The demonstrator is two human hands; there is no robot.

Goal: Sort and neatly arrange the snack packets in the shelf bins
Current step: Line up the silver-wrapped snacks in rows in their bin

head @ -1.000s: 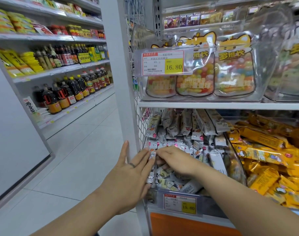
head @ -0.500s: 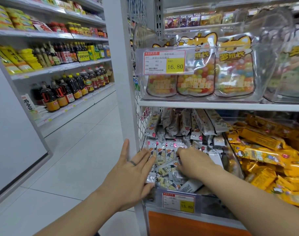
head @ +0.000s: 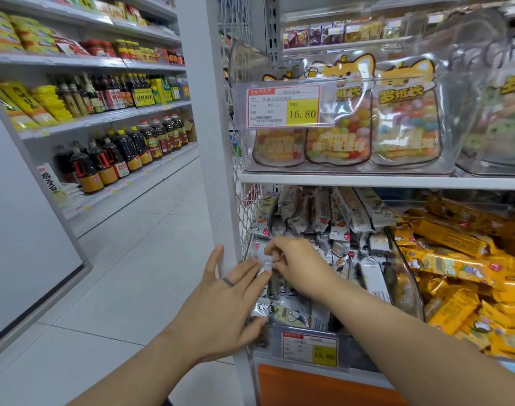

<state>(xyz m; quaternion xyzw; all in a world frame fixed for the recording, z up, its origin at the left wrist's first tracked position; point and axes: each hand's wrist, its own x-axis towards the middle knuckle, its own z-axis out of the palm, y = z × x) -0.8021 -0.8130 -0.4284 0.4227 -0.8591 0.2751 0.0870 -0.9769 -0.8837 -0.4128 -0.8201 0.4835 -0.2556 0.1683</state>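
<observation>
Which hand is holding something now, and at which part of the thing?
The right hand seems to pinch a grey-white snack packet near its upper end; blur hides detail. The left hand presses flat, holding nothing.

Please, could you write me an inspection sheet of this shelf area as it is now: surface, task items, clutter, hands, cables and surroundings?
Surface: clear bin below a white shelf board; its own shelf is hidden.
Job's things: grey-white packets fill this bin, the rear ones leaning in rows; yellow packets fill the next bin.
Clutter: front grey-white packets lie jumbled; yellow ones are heaped loosely.
Grips: left hand flat, fingers straight, touching the front-left packets; right hand pinches one of the grey-white packets, the grip slightly blurred.
Cables: nothing seen.
Surroundings: candy bags above, price tag on the bin front, sauce bottles across the tiled aisle.
</observation>
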